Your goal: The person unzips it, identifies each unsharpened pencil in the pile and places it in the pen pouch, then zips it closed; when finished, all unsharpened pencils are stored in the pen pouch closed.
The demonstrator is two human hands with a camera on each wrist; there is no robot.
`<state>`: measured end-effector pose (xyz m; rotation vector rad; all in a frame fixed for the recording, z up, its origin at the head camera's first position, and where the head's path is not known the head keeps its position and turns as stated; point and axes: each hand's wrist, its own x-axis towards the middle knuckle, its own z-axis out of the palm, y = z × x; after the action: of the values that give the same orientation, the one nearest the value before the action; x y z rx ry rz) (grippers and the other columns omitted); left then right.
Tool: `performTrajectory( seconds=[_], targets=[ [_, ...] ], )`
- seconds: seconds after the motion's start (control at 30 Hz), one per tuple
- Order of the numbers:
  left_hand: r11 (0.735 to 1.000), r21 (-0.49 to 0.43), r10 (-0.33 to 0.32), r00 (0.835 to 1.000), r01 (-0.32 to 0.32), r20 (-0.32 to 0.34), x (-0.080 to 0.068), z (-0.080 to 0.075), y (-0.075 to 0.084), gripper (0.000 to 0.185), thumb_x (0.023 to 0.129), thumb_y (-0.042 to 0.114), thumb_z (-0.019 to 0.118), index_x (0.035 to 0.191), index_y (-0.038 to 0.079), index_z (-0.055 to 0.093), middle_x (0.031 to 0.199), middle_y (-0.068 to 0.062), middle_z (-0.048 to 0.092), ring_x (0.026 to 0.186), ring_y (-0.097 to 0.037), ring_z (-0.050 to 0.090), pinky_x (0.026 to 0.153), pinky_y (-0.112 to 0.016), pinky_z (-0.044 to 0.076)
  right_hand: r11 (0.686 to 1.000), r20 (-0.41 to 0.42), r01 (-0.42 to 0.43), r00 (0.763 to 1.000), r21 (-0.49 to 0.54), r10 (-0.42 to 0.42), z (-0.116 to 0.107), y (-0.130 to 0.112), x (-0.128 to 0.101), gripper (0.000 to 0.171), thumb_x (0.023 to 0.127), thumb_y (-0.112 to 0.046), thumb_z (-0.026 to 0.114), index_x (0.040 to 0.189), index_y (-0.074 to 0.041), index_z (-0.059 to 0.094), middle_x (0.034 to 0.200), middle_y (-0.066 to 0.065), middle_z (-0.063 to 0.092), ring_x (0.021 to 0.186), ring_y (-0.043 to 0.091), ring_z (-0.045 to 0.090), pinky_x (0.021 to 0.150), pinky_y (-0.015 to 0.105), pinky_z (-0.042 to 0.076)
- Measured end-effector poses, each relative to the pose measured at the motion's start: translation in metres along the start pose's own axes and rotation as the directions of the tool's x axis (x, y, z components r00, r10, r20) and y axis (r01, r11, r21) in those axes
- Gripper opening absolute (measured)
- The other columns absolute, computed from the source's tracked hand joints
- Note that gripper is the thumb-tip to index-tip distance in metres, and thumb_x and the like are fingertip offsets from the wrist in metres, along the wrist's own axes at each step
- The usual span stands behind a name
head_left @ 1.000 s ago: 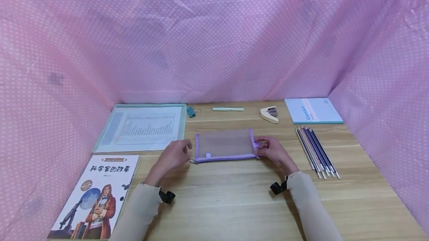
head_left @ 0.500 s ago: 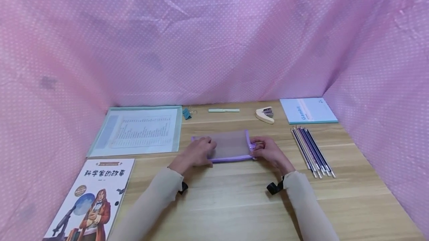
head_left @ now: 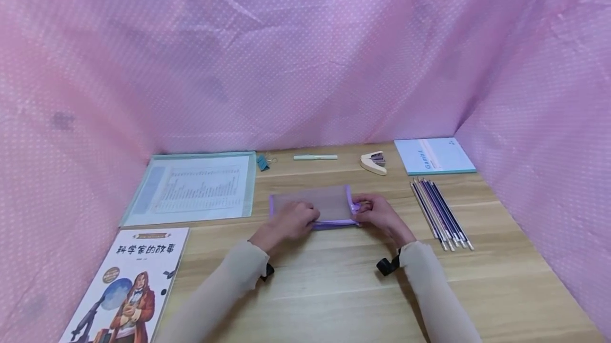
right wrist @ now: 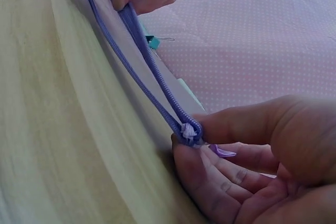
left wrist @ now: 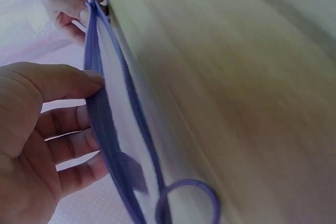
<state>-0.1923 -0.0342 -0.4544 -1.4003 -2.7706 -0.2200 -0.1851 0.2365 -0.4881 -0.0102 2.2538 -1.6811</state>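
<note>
at frame centre, the left hand (head_left: pixel 295 219) pinches the mesh pouch (head_left: pixel 329 203) along its lower edge. the right hand (head_left: pixel 379 214) pinches its zipper end (right wrist: pixel 188 131).

Head view high above; wrist views close, sharing pouch (head_left: pixel 312 204).

- Left hand (head_left: pixel 292 220) and right hand (head_left: pixel 379 214): bare, no rings or gloves.
- Both forearms: long, close-fitting beige sleeves reaching the wrists.
- Each wrist: a black strap, loose end protruding.
</note>
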Motion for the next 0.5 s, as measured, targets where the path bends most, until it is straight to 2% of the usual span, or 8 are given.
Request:
performTrajectory(
  seconds=[0.13, 0.27, 0.37, 0.5],
  targets=[
    [0.999, -0.025, -0.025, 0.999, 0.024, -0.023, 0.0, 0.001, 0.0, 0.014, 0.089, 0.008, 0.068, 0.076, 0.014, 0.067, 0.076, 0.001, 0.067, 0.067, -0.01, 0.055, 0.064, -0.025, 0.05, 0.999, 0.021, 0.009, 1.0, -0.031, -0.008, 0.001, -0.001, 0.002, 0.054, 0.086, 0.002, 0.069, 0.136, 0.011, 0.05, 0.096, 0.021, 0.071, 0.076, 0.011, 0.066, 0.07, 0.025, 0.06],
    [0.995, -0.071, -0.068, 0.997, 0.066, -0.021, -0.002, -0.001, -0.001, 0.016, 0.086, 0.007, 0.068, 0.072, 0.014, 0.065, 0.07, 0.004, 0.064, 0.064, -0.008, 0.051, 0.061, -0.022, 0.046, 0.989, 0.006, 0.013, 1.0, -0.147, -0.012, -0.007, -0.005, -0.005, 0.054, 0.091, -0.007, 0.068, 0.139, 0.006, 0.049, 0.106, 0.025, 0.071, 0.079, 0.017, 0.069, 0.072, 0.03, 0.061],
    [0.988, -0.118, -0.101, 0.995, 0.098, -0.013, -0.004, -0.003, -0.002, 0.017, 0.085, 0.009, 0.07, 0.07, 0.014, 0.065, 0.066, 0.004, 0.061, 0.062, -0.008, 0.048, 0.058, -0.022, 0.042, 0.968, -0.039, 0.041, 0.998, -0.246, -0.052, -0.028, -0.01, -0.017, 0.053, 0.093, -0.012, 0.067, 0.138, 0.007, 0.049, 0.109, 0.027, 0.07, 0.082, 0.023, 0.07, 0.072, 0.034, 0.061],
    [0.963, -0.205, -0.178, 0.984, 0.175, 0.005, -0.006, -0.005, -0.001, 0.016, 0.085, 0.011, 0.071, 0.071, 0.013, 0.066, 0.067, 0.003, 0.061, 0.063, -0.008, 0.048, 0.059, -0.023, 0.042, 0.941, -0.115, 0.053, 0.989, -0.335, -0.097, -0.074, -0.013, -0.039, 0.048, 0.095, -0.014, 0.065, 0.134, 0.012, 0.051, 0.11, 0.032, 0.069, 0.082, 0.029, 0.071, 0.072, 0.037, 0.061]
  ],
)
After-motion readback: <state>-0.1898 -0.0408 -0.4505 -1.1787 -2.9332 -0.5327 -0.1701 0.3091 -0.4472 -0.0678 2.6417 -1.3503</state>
